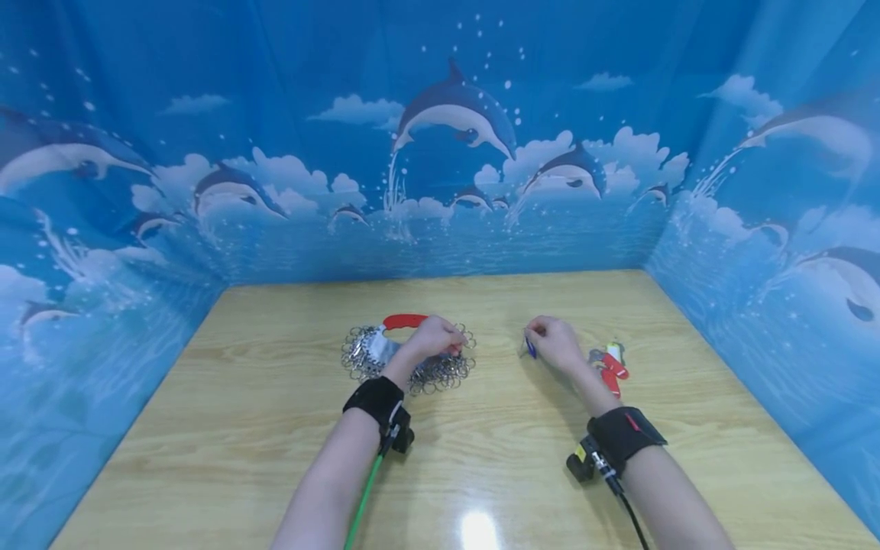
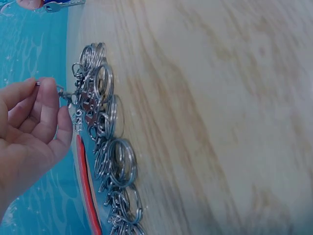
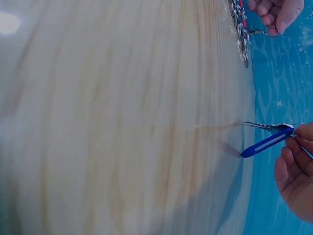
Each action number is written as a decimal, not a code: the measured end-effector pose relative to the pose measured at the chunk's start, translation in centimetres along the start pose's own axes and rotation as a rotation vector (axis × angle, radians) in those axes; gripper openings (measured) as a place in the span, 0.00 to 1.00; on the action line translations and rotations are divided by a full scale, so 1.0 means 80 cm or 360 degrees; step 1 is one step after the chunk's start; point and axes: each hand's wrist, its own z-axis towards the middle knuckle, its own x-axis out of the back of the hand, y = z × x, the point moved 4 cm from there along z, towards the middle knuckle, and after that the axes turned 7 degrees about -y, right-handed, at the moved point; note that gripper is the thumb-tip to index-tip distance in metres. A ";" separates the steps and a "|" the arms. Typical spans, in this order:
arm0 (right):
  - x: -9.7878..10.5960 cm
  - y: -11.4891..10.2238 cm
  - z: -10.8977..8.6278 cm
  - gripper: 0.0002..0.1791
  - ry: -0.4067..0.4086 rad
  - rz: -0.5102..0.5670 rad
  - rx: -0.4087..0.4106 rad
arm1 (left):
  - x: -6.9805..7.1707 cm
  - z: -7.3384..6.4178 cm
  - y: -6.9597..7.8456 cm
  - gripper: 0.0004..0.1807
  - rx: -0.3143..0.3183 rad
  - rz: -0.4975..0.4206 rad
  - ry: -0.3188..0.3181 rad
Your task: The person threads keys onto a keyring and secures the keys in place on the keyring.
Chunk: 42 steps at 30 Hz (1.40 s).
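Note:
A bunch of metal key rings [image 1: 440, 374] lies on the table around a holder with a red handle [image 1: 404, 321] and a flat, shiny plate [image 1: 380, 348]. Over its right part, my left hand [image 1: 435, 336] pinches a key ring between thumb and fingertips. The ring's short chain [image 2: 66, 95] leads back to the bunch. Further right, my right hand [image 1: 555, 344] pinches a ring carrying a key [image 3: 264, 127] and a long blue key tag [image 3: 266, 143]. Both hang below the fingertips, close over the table. A gap separates the two hands.
Right of my right wrist lie several keys with red key tags [image 1: 616, 367] and a pale yellow tag [image 1: 615, 351]. The wooden table [image 1: 275, 458] is bordered at the back and sides by a blue dolphin-print curtain [image 1: 302, 244]. Cables trail from both wrist cameras.

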 end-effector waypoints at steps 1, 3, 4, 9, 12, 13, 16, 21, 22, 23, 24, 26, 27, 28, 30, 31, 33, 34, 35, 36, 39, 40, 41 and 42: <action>-0.002 -0.001 0.001 0.09 -0.0003 0.0005 0.0002 | 0.001 0.000 -0.001 0.11 -0.0005 -0.0003 -0.0006; -0.007 -0.003 0.005 0.09 -0.0002 0.0007 0.0011 | 0.001 0.002 -0.001 0.11 -0.0005 -0.0007 -0.0024; -0.010 -0.004 0.007 0.09 -0.0002 0.0008 0.0019 | 0.001 0.002 -0.001 0.11 -0.0006 -0.0008 -0.0030; -0.022 -0.015 0.014 0.07 0.0014 -0.0039 0.0064 | 0.001 0.004 0.001 0.12 -0.0019 0.0019 -0.0051; -0.029 -0.023 0.019 0.07 0.0007 -0.0073 0.0083 | 0.000 0.004 0.002 0.12 -0.0036 0.0043 -0.0061; -0.031 -0.026 0.020 0.06 0.0003 -0.0082 0.0088 | 0.000 0.004 0.002 0.12 -0.0042 0.0056 -0.0064; -0.038 -0.034 0.025 0.06 -0.0006 -0.0103 0.0117 | 0.000 0.004 0.001 0.12 -0.0050 0.0108 -0.0059; -0.047 -0.046 0.031 0.05 -0.0034 -0.0098 0.0156 | 0.001 0.004 0.001 0.12 -0.0066 0.0257 -0.0010; -0.049 -0.048 0.032 0.05 -0.0038 -0.0096 0.0158 | 0.001 0.004 0.002 0.11 -0.0073 0.0290 0.0005; -0.051 -0.050 0.033 0.05 -0.0042 -0.0097 0.0158 | 0.001 0.005 0.003 0.11 -0.0082 0.0320 0.0020; -0.053 -0.051 0.033 0.05 -0.0046 -0.0101 0.0163 | 0.001 0.005 0.003 0.11 -0.0090 0.0343 0.0035; -0.056 -0.054 0.035 0.04 -0.0054 -0.0097 0.0167 | 0.000 0.005 0.004 0.10 -0.0097 0.0404 0.0061; -0.058 -0.055 0.035 0.04 -0.0060 -0.0094 0.0171 | -0.001 0.005 0.004 0.10 -0.0094 0.0429 0.0073; -0.060 -0.056 0.035 0.04 -0.0066 -0.0086 0.0174 | -0.001 0.005 0.004 0.10 -0.0091 0.0456 0.0084; -0.064 -0.058 0.036 0.04 -0.0075 -0.0079 0.0185 | -0.002 0.005 0.003 0.10 -0.0080 0.0486 0.0097; -0.067 -0.059 0.036 0.04 -0.0078 -0.0073 0.0190 | -0.002 0.005 0.002 0.10 -0.0077 0.0498 0.0102; -0.071 -0.061 0.037 0.03 -0.0080 -0.0064 0.0200 | -0.003 0.005 0.002 0.10 -0.0090 0.0510 0.0112; -0.073 -0.062 0.038 0.03 -0.0076 -0.0065 0.0206 | -0.003 0.006 0.002 0.10 -0.0108 0.0521 0.0118; -0.074 -0.063 0.038 0.03 -0.0070 -0.0073 0.0218 | -0.004 0.006 0.002 0.11 -0.0125 0.0530 0.0120; -0.075 -0.064 0.038 0.03 -0.0063 -0.0073 0.0229 | -0.004 0.006 0.002 0.12 -0.0142 0.0547 0.0124; -0.077 -0.066 0.038 0.03 -0.0042 -0.0092 0.0260 | -0.004 0.007 0.003 0.15 -0.0173 0.0600 0.0135; -0.077 -0.067 0.038 0.03 -0.0038 -0.0093 0.0267 | -0.004 0.007 0.003 0.15 -0.0173 0.0611 0.0139; -0.077 -0.068 0.038 0.03 -0.0033 -0.0098 0.0274 | -0.004 0.008 0.003 0.15 -0.0171 0.0624 0.0144; -0.076 -0.068 0.038 0.03 -0.0033 -0.0101 0.0275 | -0.004 0.008 0.003 0.15 -0.0171 0.0642 0.0153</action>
